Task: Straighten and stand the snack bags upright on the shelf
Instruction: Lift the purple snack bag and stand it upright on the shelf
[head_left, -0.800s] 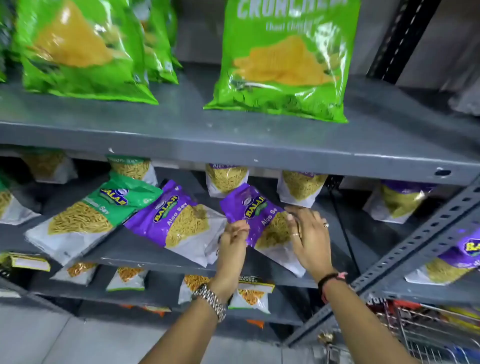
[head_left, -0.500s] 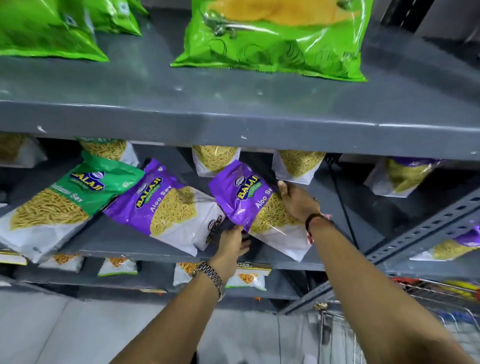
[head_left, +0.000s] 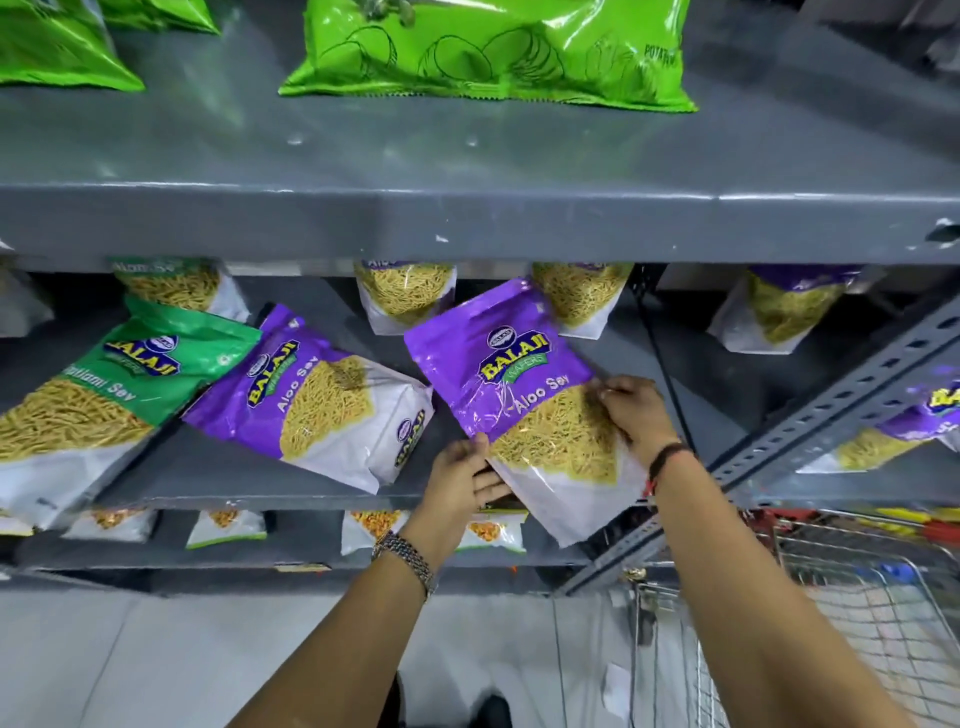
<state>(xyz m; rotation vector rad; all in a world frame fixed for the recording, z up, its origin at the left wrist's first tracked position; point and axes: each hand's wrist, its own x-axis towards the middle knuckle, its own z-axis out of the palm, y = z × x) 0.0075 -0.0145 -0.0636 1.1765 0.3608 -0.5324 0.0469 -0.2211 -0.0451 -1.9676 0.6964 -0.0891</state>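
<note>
Held bag (head_left: 511, 384): purple top, white bottom, yellow-tan sev showing through, yellow logo lettering outlined dark blue, white "Aloo Sev" text. Second purple bag (head_left: 317, 405) left of the grip: same purple/white/yellow scheme. Green bag (head_left: 98, 400) further left: green top, white bottom, yellow sev. Back-row bags (head_left: 405, 296) above the grip: yellow sev over white. Shelf (head_left: 467, 223): dark grey, small white chips along the edge. Chip bags (head_left: 493, 52) on the upper shelf: glossy lime green with dark line drawings. Watch (head_left: 408, 558) on the left wrist: silver. Band (head_left: 667, 457) on the right wrist: black with red. Cart (head_left: 857, 613) right of the grip: silver wire, red trim.
</note>
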